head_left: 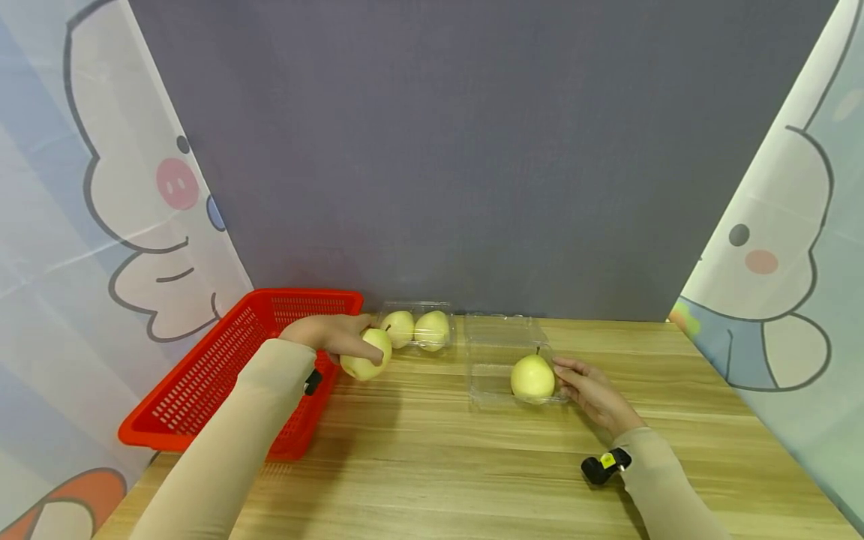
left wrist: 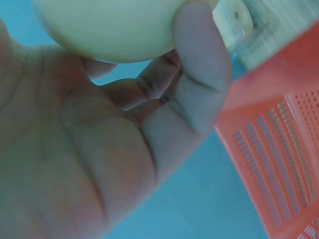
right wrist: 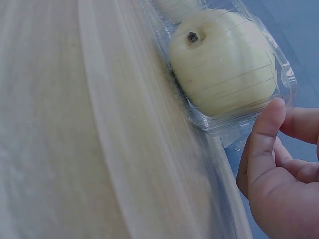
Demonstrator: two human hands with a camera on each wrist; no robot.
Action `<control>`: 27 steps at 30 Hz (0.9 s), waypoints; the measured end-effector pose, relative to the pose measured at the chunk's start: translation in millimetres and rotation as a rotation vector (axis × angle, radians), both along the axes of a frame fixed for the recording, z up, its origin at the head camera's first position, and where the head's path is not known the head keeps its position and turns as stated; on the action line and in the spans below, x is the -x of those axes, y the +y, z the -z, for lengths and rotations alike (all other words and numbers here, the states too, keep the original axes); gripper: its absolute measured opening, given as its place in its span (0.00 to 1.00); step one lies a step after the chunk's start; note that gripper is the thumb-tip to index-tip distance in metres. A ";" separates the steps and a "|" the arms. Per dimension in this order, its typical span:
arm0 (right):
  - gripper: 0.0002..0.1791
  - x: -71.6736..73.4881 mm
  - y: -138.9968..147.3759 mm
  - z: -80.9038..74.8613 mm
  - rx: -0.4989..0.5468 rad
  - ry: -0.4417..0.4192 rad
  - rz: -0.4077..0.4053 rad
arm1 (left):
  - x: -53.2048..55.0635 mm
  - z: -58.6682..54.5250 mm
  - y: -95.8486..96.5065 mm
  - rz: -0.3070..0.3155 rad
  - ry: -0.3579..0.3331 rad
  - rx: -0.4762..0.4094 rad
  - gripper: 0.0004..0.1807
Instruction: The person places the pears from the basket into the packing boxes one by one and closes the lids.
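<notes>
My left hand (head_left: 340,336) grips a pale yellow pear (head_left: 367,355) beside the right rim of the red basket; in the left wrist view the thumb and fingers curl round the pear (left wrist: 114,30). With thumb and fingers, my right hand (head_left: 597,390) pinches the right edge of a clear plastic box (head_left: 487,375), its lid (head_left: 502,330) folded back. One pear (head_left: 532,377) sits in the right half of that box, stem up. The right wrist view shows the thumb of the right hand (right wrist: 284,174) on the box rim, close to the pear (right wrist: 222,64).
A red slatted basket (head_left: 223,379) stands at the left of the wooden table (head_left: 432,465). Behind the held pear, another clear box (head_left: 445,307) holds two pears (head_left: 432,330) near the grey back panel (head_left: 472,150). Printed cloths (head_left: 61,225) hang at both sides.
</notes>
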State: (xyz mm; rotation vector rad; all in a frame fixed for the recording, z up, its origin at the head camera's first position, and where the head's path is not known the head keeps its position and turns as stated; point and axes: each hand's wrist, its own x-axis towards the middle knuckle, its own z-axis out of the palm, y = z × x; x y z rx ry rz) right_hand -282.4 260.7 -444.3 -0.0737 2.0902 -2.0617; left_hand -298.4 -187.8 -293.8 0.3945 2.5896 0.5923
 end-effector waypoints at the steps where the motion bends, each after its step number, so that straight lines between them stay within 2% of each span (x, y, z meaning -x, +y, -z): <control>1: 0.33 0.1 0.1 0.1 0.001 0.001 0.000 | 0.8 1.5 2.2 0.003 -0.009 -0.018 0.36; 4: 0.33 0.5 0.5 0.3 -0.001 0.006 -0.003 | 2.6 5.7 9.5 0.018 -0.025 -0.051 0.33; 6: 0.32 0.9 1.1 0.9 0.000 0.004 0.001 | 3.5 7.9 14.5 0.030 -0.017 -0.043 0.33; 11: 0.32 2.1 2.5 2.8 0.004 -0.004 0.005 | 5.8 12.1 26.9 0.052 0.014 0.030 0.38; 14: 0.31 2.2 2.7 3.6 0.011 0.000 -0.002 | 7.2 14.8 33.3 0.054 0.012 0.039 0.40; 17: 0.31 2.2 2.7 4.3 0.020 -0.005 0.005 | 7.8 17.2 39.0 0.052 0.011 0.035 0.39; 21: 0.31 2.8 3.1 4.9 0.023 -0.013 0.014 | 8.1 20.9 47.1 0.082 0.015 0.019 0.38; 27: 0.32 2.6 1.6 4.2 0.032 0.001 0.003 | 10.1 27.2 60.4 0.116 0.022 -0.020 0.43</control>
